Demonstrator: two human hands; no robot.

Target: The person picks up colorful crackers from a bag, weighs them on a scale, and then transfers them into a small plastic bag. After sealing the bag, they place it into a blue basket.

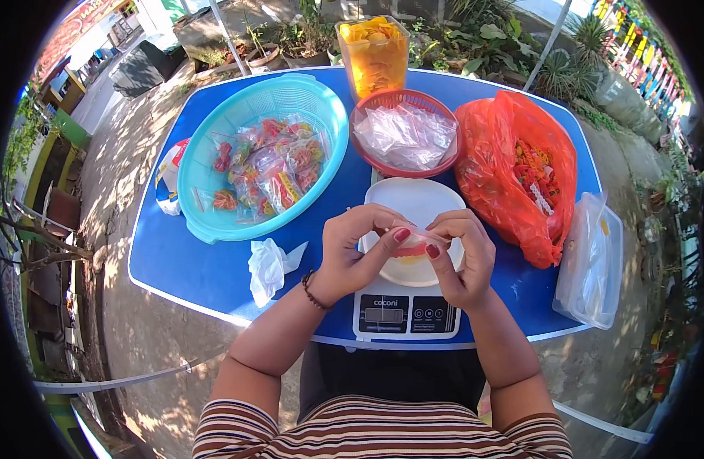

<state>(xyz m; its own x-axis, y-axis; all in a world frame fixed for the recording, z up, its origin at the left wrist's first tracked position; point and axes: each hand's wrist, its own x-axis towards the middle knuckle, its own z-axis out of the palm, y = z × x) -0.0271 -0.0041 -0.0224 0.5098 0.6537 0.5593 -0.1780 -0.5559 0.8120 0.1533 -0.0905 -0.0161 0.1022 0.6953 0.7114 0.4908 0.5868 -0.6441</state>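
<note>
Both my hands pinch a small clear plastic bag (417, 240) by its upper edge, with reddish and yellowish contents showing through. My left hand (361, 249), a dark beaded bracelet at its wrist, has thumb and fingers closed on the bag's left side. On the right side, my right hand (464, 256) grips it the same way. Below them is a white kitchen scale (408, 315) marked "coconi", with a round white plate (421, 189) on top. The bag overlaps the plate in this view.
Filled small bags lie in a turquoise basket (321, 99) at left. Clear bags fill a red basket (444, 164). An orange plastic bag (482, 176) of colourful pieces, a clear plastic box (589, 298), a yellow-filled container (373, 61) and crumpled white tissue (268, 269) surround the scale.
</note>
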